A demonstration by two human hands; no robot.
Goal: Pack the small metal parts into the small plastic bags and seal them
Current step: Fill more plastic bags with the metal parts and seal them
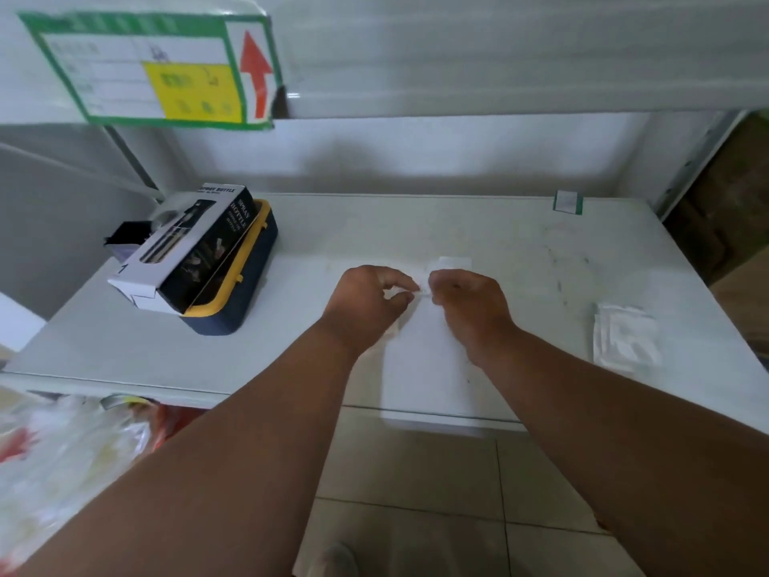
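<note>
Left hand [366, 295] and right hand [466, 304] meeting fingertip to fingertip over white tabletop [520, 243], both pinching small clear plastic bag [420, 290] between them. Bag showing as thin, nearly transparent sliver, contents too small to tell. Stack of clear plastic bags [626, 341] lying well right. Black-and-white spray bottle box [187, 247] resting on navy-and-yellow case [245, 285] at left.

small plastic bag [419, 291]: clear, tiny, pinched between both hands' fingertips at table centre | contents: too small to tell | spare bags [626, 339]: flat pile, 3 o'clock, well apart
</note>
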